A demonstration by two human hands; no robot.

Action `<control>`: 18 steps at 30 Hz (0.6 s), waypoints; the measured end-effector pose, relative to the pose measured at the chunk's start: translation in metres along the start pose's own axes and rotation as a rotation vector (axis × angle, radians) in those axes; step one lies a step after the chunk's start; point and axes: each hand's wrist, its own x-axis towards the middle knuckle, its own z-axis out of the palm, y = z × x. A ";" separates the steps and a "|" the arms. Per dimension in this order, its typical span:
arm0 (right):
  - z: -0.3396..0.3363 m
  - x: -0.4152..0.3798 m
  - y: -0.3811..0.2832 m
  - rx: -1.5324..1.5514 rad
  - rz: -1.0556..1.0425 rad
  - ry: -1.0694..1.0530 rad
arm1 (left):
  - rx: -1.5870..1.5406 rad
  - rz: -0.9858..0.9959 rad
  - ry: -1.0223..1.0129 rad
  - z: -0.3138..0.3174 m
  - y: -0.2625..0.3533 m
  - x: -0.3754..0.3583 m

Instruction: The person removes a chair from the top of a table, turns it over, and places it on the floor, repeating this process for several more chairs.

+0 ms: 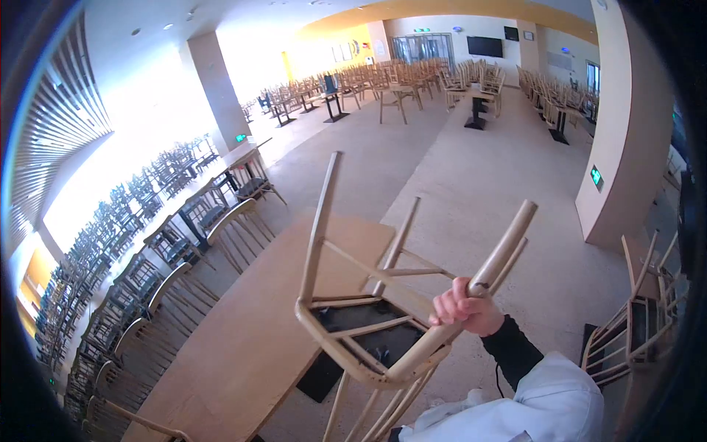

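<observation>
An upside-down wooden chair [368, 300] shows its dark seat underside and its legs pointing up, in the lower middle of the view. My right hand [468, 308] is wrapped round the chair near the base of its right leg. Beside and behind the chair lies a long light-brown table [243, 324]; part of its top is hidden by the chair. Below the seat the chair's back spindles hang down past the table's edge. My left hand does not show.
Rows of chairs [169, 291] line a long table on the left. A square pillar [626, 132] stands at the right, with stacked chairs [641, 324] below it. Farther back are tables and many upturned chairs [412, 77].
</observation>
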 end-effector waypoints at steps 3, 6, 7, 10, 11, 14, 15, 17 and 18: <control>-0.040 -0.024 -0.040 -0.013 -0.098 0.138 | 0.083 0.018 -0.022 0.028 0.005 -0.013; -0.083 -0.058 -0.076 -0.028 -0.237 0.373 | 0.167 0.044 -0.066 0.061 0.005 -0.011; -0.102 -0.079 -0.087 -0.033 -0.283 0.478 | 0.174 0.047 -0.079 0.071 0.005 -0.008; -0.165 -0.145 -0.114 -0.047 -0.366 0.727 | 0.475 0.112 -0.014 0.138 0.006 0.028; -0.179 -0.165 -0.118 -0.034 -0.393 0.809 | 0.479 0.109 -0.017 0.157 0.007 0.031; -0.222 -0.235 -0.126 0.001 -0.435 0.909 | 0.556 0.214 -0.114 0.222 0.017 0.041; -0.225 -0.251 -0.129 0.024 -0.467 0.974 | 0.616 0.184 -0.191 0.245 0.025 0.040; -0.233 -0.283 -0.127 0.100 -0.535 1.139 | 0.692 0.215 -0.258 0.253 0.028 0.054; -0.234 -0.296 -0.126 0.106 -0.555 1.216 | 0.696 0.206 -0.256 0.270 0.031 0.041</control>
